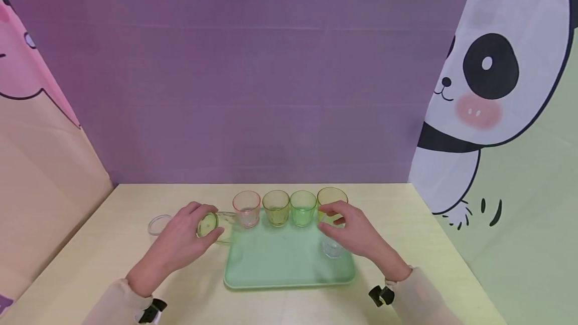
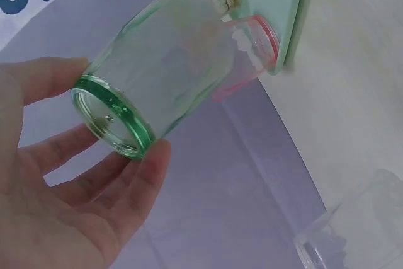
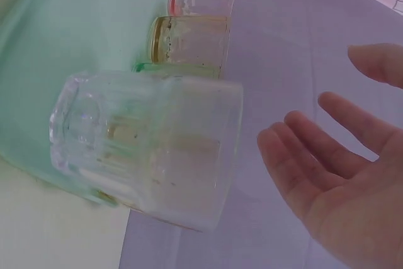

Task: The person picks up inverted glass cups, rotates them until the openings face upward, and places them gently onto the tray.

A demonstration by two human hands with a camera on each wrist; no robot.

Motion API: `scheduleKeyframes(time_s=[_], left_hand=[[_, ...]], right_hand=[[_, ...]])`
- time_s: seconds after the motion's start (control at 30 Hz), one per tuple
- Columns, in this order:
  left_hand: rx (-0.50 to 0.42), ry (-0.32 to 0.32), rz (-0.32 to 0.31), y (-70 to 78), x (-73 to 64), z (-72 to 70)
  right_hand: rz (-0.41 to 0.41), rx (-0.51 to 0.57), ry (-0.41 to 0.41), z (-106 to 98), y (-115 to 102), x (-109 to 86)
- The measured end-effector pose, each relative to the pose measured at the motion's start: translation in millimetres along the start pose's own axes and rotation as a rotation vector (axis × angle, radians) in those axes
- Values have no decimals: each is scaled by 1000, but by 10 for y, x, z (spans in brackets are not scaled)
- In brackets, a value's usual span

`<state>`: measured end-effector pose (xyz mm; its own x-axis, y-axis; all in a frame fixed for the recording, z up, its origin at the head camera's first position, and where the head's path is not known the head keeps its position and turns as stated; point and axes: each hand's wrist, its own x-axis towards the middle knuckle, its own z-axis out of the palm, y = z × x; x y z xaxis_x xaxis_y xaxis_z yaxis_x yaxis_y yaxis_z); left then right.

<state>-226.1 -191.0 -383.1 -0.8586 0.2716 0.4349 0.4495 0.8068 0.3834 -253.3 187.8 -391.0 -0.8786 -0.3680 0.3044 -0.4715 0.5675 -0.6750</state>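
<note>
Head view: the left hand [image 1: 188, 237] is clamping its thumb and fingers on a green-tinted glass tumbler [image 1: 208, 225], which is lying tilted in the grasp beside the mint-green tray [image 1: 282, 262]. The right hand [image 1: 356, 229] is curving over a clear faceted tumbler [image 1: 332, 249], which is standing on the tray's right part. Along the back of the tray, a pink-rimmed tumbler [image 1: 247, 209], an amber-rimmed tumbler [image 1: 276, 208], a green tumbler [image 1: 303, 208] and a yellow tumbler [image 1: 332, 195] are forming a row. A clear glass [image 1: 159, 225] is standing on the table [image 1: 180, 305], partly hidden by the left hand.

Left wrist view: thumb and fingertips are gripping the thick green base, and the tumbler's mouth is pointing away from the palm. The pink-rimmed tumbler is showing behind it.

Right wrist view: the right thumb and fingers are standing apart, holding nothing, near the clear faceted tumbler's mouth.
</note>
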Motion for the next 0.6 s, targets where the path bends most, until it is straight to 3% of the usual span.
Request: scheduleKeyframes(time_s=[0.3,0.6], left_hand=[[-83,66,-27,23,-2,91],[-254,80,-83,28,-14,163]], right_hand=[[-3,139,24,96,25,-23],[-27,246,44,198,19,-54]])
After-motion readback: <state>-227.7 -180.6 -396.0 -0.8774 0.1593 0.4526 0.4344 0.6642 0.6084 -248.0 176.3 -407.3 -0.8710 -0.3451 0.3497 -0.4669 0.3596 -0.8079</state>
